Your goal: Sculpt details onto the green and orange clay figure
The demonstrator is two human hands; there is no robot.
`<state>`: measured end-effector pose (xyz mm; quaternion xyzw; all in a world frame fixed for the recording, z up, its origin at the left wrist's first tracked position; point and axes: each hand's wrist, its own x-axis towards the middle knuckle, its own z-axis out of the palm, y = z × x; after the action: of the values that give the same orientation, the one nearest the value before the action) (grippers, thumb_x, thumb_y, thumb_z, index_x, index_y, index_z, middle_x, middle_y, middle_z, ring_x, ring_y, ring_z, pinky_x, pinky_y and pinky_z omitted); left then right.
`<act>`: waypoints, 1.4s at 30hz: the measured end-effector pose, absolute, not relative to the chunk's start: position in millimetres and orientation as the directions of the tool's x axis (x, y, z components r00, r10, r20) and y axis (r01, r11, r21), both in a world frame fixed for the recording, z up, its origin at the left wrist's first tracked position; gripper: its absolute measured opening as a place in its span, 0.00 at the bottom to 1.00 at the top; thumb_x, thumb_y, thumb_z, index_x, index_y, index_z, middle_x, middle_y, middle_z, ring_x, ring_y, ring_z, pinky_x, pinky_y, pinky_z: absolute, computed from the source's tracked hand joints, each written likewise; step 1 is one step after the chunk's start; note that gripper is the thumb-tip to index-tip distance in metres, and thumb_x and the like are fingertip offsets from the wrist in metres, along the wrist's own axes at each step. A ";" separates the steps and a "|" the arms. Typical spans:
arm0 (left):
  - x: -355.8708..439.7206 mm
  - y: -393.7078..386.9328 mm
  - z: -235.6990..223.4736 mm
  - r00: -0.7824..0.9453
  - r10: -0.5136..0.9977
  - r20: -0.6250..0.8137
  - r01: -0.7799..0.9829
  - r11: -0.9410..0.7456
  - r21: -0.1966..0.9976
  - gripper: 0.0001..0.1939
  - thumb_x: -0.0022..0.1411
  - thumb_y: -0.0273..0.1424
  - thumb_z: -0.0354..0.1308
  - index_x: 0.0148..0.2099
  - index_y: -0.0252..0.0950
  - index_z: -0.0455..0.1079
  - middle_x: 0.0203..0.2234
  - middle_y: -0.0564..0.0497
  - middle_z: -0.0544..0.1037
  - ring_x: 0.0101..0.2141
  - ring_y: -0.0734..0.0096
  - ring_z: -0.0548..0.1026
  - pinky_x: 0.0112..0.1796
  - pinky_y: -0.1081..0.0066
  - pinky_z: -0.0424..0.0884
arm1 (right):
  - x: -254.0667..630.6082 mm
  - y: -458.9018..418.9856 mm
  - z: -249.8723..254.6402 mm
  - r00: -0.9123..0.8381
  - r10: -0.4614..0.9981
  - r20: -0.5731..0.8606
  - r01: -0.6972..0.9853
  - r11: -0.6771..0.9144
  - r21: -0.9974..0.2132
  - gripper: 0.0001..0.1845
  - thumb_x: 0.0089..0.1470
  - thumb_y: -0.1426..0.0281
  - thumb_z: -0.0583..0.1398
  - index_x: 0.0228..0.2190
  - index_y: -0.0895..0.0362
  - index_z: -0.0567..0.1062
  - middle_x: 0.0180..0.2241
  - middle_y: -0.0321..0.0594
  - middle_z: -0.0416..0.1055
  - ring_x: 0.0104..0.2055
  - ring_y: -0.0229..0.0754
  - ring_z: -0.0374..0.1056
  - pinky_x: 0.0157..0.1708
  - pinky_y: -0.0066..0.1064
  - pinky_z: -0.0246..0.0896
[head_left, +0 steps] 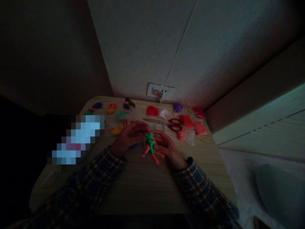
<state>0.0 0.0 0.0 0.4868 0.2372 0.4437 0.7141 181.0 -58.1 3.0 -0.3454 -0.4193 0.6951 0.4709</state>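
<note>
A small clay figure (150,143) with a green body and pinkish-orange limbs is held above the table, its legs hanging toward me. My right hand (168,148) grips it from the right, thumb on the green body and fingers behind. From the left, my left hand (128,136) closes on its upper edge, the thumb against the green part and the fingers curved over the top. Its fingertips are partly hidden. Just beyond the hands lie scissors (175,124) with red handles and small blue tools (155,126).
Bags of red clay (152,110), white clay (164,113), purple clay (178,107) and pink clay (200,128) lie at the back and right. Yellow clay (117,129) and a brown piece (129,103) are on the left. A wall socket (160,91) sits behind the table (143,190).
</note>
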 end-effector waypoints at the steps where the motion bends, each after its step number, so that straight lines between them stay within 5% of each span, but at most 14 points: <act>1: 0.4 0.1 0.0 0.489 0.867 0.097 -0.408 0.129 0.904 0.19 0.47 0.29 0.73 0.43 0.40 0.75 0.35 0.51 0.81 0.38 0.65 0.79 0.38 0.69 0.75 | 181.0 -58.1 2.8 -0.317 0.944 -0.086 -0.368 -0.206 -0.907 0.25 0.47 0.63 0.69 0.46 0.52 0.70 0.33 0.35 0.75 0.29 0.38 0.71 0.19 0.23 0.57; 9: 2.2 -1.0 3.3 0.512 0.856 0.071 -0.426 0.181 0.886 0.22 0.44 0.25 0.73 0.44 0.39 0.75 0.34 0.51 0.82 0.35 0.67 0.80 0.35 0.72 0.76 | 180.8 -56.5 4.6 -0.305 0.948 -0.095 -0.399 -0.218 -0.891 0.24 0.45 0.64 0.70 0.44 0.52 0.71 0.35 0.35 0.75 0.34 0.39 0.72 0.32 0.28 0.67; 31: -1.4 1.2 0.5 0.595 0.803 0.035 -0.328 0.203 0.923 0.25 0.44 0.25 0.73 0.46 0.40 0.73 0.33 0.53 0.80 0.34 0.69 0.78 0.33 0.75 0.72 | 180.4 -55.7 2.3 -0.317 0.945 -0.080 -0.425 -0.217 -0.879 0.26 0.44 0.64 0.71 0.44 0.52 0.70 0.31 0.33 0.74 0.30 0.38 0.72 0.27 0.28 0.66; 42: -3.1 2.9 1.4 0.616 0.786 0.049 -0.363 0.227 0.904 0.26 0.47 0.24 0.71 0.49 0.44 0.73 0.34 0.54 0.80 0.34 0.68 0.79 0.34 0.74 0.72 | 181.1 -56.6 6.3 -0.310 0.947 -0.086 -0.429 -0.220 -0.876 0.24 0.46 0.65 0.70 0.45 0.52 0.71 0.35 0.34 0.76 0.34 0.38 0.72 0.33 0.28 0.67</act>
<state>-3.1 2.9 1.4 0.4908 0.2158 0.3814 0.7531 181.1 -56.6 6.3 -0.3300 -0.3925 0.7079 0.4857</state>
